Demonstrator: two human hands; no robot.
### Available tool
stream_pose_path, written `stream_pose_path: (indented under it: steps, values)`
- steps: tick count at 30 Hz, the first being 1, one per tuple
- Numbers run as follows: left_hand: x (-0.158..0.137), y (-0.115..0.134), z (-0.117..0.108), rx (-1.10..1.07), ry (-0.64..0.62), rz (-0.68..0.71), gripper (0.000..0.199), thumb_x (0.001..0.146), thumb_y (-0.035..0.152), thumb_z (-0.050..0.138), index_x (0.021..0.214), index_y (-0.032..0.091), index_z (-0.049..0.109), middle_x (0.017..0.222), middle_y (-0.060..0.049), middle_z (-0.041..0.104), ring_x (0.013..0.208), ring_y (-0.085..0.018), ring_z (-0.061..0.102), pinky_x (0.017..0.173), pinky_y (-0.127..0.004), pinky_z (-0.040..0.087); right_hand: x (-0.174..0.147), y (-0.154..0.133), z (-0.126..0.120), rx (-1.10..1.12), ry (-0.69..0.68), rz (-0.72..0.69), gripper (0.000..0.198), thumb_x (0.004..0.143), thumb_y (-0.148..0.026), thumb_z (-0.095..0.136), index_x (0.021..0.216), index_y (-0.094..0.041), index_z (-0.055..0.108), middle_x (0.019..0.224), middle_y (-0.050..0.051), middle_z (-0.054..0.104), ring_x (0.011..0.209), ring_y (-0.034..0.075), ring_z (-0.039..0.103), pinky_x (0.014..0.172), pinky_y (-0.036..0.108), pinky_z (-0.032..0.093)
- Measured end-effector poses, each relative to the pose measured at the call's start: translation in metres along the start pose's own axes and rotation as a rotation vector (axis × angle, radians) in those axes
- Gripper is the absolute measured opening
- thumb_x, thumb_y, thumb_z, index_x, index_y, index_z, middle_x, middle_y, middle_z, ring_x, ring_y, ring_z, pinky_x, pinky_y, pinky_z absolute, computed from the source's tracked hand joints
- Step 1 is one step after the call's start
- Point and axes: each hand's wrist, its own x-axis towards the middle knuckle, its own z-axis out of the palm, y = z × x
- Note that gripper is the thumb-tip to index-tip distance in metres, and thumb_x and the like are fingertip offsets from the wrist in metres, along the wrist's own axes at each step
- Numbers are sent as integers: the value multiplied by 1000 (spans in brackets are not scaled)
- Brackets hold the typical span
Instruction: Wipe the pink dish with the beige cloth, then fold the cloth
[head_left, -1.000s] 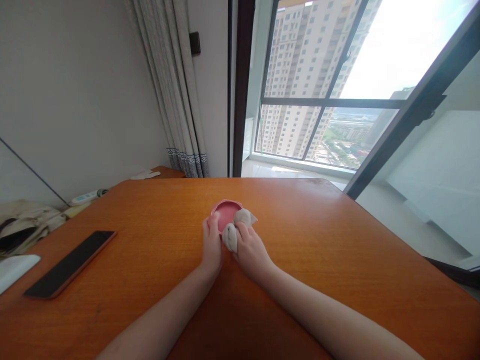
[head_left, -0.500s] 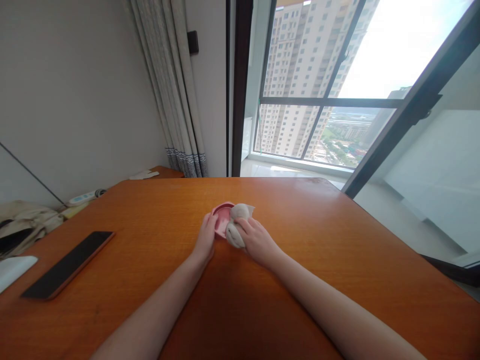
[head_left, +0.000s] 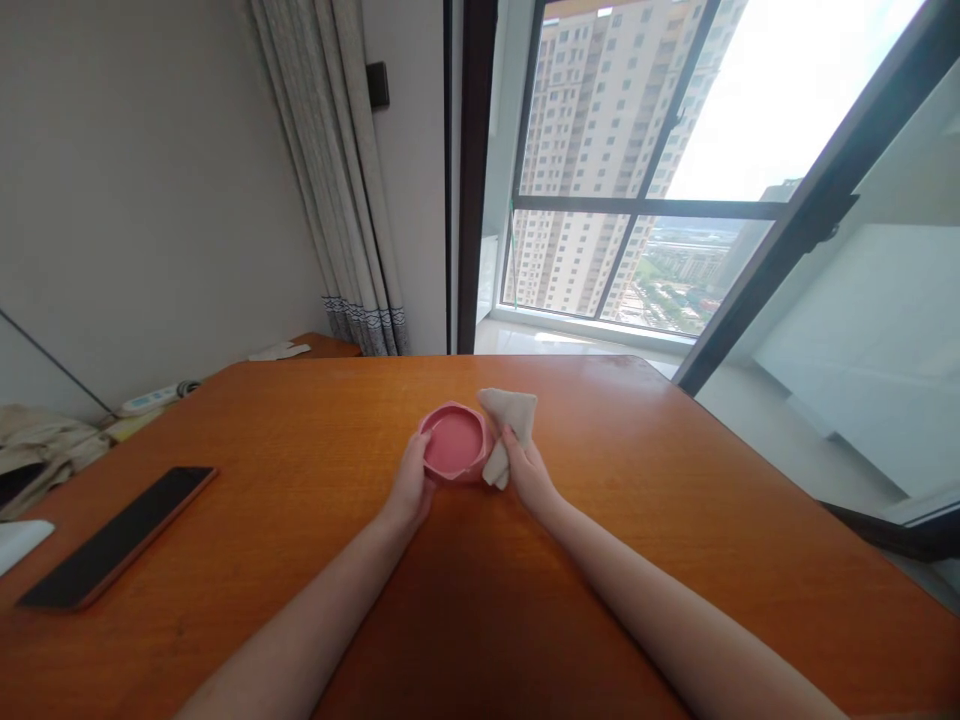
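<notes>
A small pink dish [head_left: 454, 443] with a faceted rim and a round hollow is over the middle of the table, its inside facing me. Gripping its left side is my left hand [head_left: 410, 480], the thumb over the rim and the other fingers mostly hidden behind. At the dish's right side, my right hand [head_left: 527, 474] is closed on a light grey cloth [head_left: 512, 408]. The cloth's upper part spreads above the fingers and a folded end hangs below, close against the dish's outer wall. Whether the dish touches the table, I cannot tell.
The wooden table [head_left: 315, 420] fills the foreground. On its left lies a black, flat phone-like slab [head_left: 120, 535], with a white object [head_left: 22, 543] at the edge. A power strip [head_left: 154, 398] and fabric [head_left: 45, 450] are beyond. Behind stand a curtain [head_left: 330, 180] and a window.
My right hand and the cloth have moved out of the dish to its right side. The bunched cloth has opened out, and the dish's hollow now shows fully.
</notes>
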Motion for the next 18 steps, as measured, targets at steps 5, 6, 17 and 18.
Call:
stream_pose_path:
  steps: [5, 6, 17, 18]
  values:
    - [-10, -5, 7, -19, -33, 112, 43, 80, 42, 56, 117, 22, 50, 117, -5, 58, 97, -17, 59, 77, -27, 51, -26, -3, 30, 179, -52, 178, 62, 77, -65, 47, 117, -19, 55, 117, 8, 63, 111, 24, 55, 95, 37, 45]
    - [-11, -6, 7, -19, -28, 149, 45, 80, 45, 55, 120, 25, 47, 121, -5, 56, 100, -17, 58, 79, -28, 51, -30, -2, 35, 205, -45, 178, 64, 77, -65, 48, 120, -19, 53, 120, 8, 61, 114, 24, 53, 96, 38, 44]
    - [-15, -7, 5, 259, -163, -92, 54, 72, 48, 65, 118, 26, 48, 117, -7, 56, 90, -19, 61, 67, -29, 54, 1, -2, 7, 225, 1, 121, 47, 77, -53, 55, 109, -19, 61, 117, 6, 63, 114, 24, 53, 101, 39, 39]
    - [-14, -6, 5, 244, -142, -108, 50, 72, 46, 65, 114, 23, 50, 114, -7, 58, 87, -18, 61, 66, -29, 54, -2, -1, 10, 220, -19, 133, 49, 77, -54, 54, 110, -19, 61, 117, 7, 62, 115, 24, 52, 102, 40, 37]
